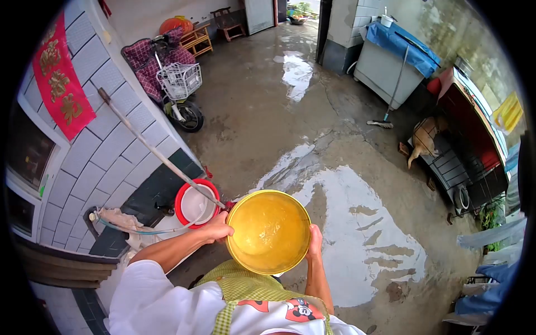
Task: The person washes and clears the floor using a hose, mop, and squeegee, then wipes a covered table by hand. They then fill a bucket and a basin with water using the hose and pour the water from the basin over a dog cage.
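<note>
A round yellow basin (pixel 269 231) is held in front of my apron, its open top facing me. Light glints inside it, perhaps on water, though I cannot tell how much it holds. My left hand (pixel 216 229) grips the basin's left rim. On the opposite side, my right hand (pixel 315 242) is closed on the right rim. Just beyond my left hand stands a red basin (pixel 180 207) with a whitish tub (pixel 196 204) inside. A long wooden pole (pixel 151 146) leans from the tiled wall down to near the yellow basin.
Wet concrete floor (pixel 245 128) with shiny puddles (pixel 357 223) spreads ahead. An electric scooter (pixel 178 106) with a white basket is parked at left. To the right are a mop (pixel 385 120), a blue-covered cabinet (pixel 385 67) and a dog (pixel 425 138) by a wire cage (pixel 463 173).
</note>
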Demonstrator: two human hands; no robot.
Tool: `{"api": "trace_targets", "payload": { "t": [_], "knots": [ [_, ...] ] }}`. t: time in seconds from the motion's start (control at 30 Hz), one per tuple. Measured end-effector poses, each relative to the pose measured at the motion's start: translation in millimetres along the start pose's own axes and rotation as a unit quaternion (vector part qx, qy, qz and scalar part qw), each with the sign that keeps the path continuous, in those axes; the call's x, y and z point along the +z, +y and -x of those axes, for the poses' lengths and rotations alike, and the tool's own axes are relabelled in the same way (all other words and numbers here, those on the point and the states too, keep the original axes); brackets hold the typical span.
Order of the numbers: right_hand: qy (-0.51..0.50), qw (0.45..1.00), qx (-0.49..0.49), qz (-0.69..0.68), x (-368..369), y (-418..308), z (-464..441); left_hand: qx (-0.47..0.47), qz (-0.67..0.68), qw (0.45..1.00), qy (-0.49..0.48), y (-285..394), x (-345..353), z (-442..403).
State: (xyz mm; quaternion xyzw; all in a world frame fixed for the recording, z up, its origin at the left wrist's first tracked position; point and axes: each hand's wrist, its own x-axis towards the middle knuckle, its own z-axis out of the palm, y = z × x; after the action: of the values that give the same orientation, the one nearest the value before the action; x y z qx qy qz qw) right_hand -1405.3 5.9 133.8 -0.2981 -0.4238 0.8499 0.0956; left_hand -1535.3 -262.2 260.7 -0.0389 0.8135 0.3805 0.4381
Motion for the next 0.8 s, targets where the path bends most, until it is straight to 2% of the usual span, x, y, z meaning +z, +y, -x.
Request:
{"api": "trace_targets", "payload": {
  "t": [0.07, 0.1, 0.13, 0.23, 0.37, 0.4, 0.43, 0.5, 0.53, 0.6, 0.7, 0.73, 0.8],
  "knots": [
    [0.048, 0.994, -0.063, 0.078, -31, -51, 1, 0.070, 0.011, 0.997, -0.042, 37, 24, -38],
    [0.082, 0.990, -0.089, 0.069, -45, -72, 4, 0.069, 0.038, 0.994, -0.075, 59, 36, -51],
    [0.112, 0.985, -0.105, 0.082, -56, -92, 5, 0.132, 0.050, 0.988, -0.066, 82, 54, -61],
    [0.206, 0.960, -0.169, 0.089, -87, -144, 6, 0.127, 0.065, 0.981, -0.128, 147, 99, -107],
    [0.378, 0.881, -0.275, 0.070, -113, -193, 10, 0.225, -0.046, 0.955, -0.187, 253, 154, -126],
    [0.423, 0.855, -0.294, 0.061, -123, -202, 11, 0.260, -0.143, 0.935, -0.194, 283, 163, -121],
    [0.431, 0.848, -0.305, 0.044, -142, -206, 13, 0.354, -0.173, 0.898, -0.196, 297, 179, -138],
    [0.444, 0.838, -0.317, 0.001, -149, -224, 13, 0.346, -0.216, 0.871, -0.273, 339, 203, -152],
    [0.471, 0.811, -0.348, -0.007, -153, -234, 8, 0.342, -0.218, 0.869, -0.285, 359, 218, -161],
    [0.475, 0.812, -0.338, 0.015, -179, -247, 11, 0.383, -0.228, 0.837, -0.318, 386, 247, -178],
    [0.524, 0.775, -0.353, 0.012, -170, -286, -5, 0.323, -0.208, 0.838, -0.387, 438, 269, -188],
    [0.529, 0.776, -0.343, 0.013, -167, -302, -14, 0.314, -0.209, 0.839, -0.392, 453, 279, -199],
    [0.478, 0.805, -0.351, 0.011, -166, -322, -32, 0.273, -0.208, 0.845, -0.411, 472, 299, -224]
  ]
}}
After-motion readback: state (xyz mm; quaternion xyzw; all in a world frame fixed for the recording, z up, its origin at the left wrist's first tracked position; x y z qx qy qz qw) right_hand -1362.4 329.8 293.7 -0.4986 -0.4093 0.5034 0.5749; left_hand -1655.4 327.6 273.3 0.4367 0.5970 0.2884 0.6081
